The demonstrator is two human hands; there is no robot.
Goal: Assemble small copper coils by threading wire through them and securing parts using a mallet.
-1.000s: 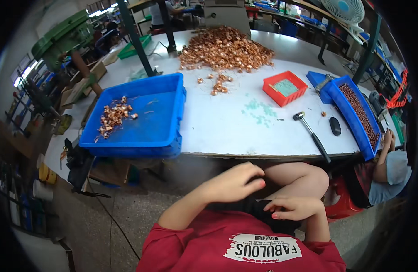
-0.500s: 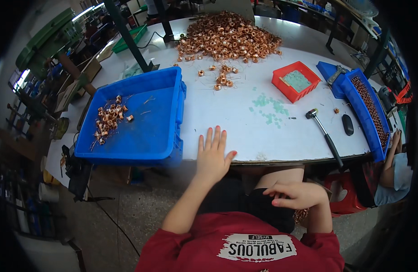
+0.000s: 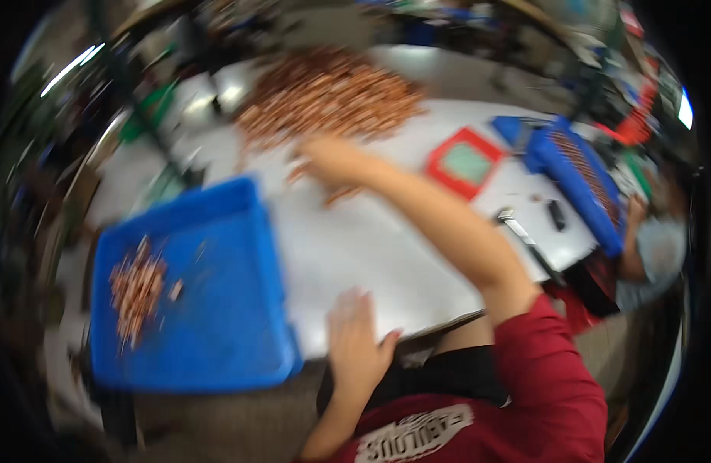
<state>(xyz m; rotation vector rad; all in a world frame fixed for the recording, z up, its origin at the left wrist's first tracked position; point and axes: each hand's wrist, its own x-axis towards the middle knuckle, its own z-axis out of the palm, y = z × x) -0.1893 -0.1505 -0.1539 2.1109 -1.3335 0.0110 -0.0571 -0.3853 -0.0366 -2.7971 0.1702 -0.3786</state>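
Note:
My right hand, smeared by motion, is stretched over the table among a few loose copper wire coils. They lie in front of a big heap of copper coils. The blur hides its fingers, so I cannot tell whether it holds a coil. My left hand rests flat, fingers out, on the white tabletop at the near edge. It holds nothing. To its left stands a large blue bin, with a small cluster of coils inside.
A red box with pale green chips is right of the loose coils. Nearer lie a hammer and a black oval object. At the right, a long blue bin holds rows of coils; a co-worker's arm shows beside it.
My right hand has gone from my lap forward across the table to the loose coils. My left hand stays flat near the edge. The whole view has shifted and blurred.

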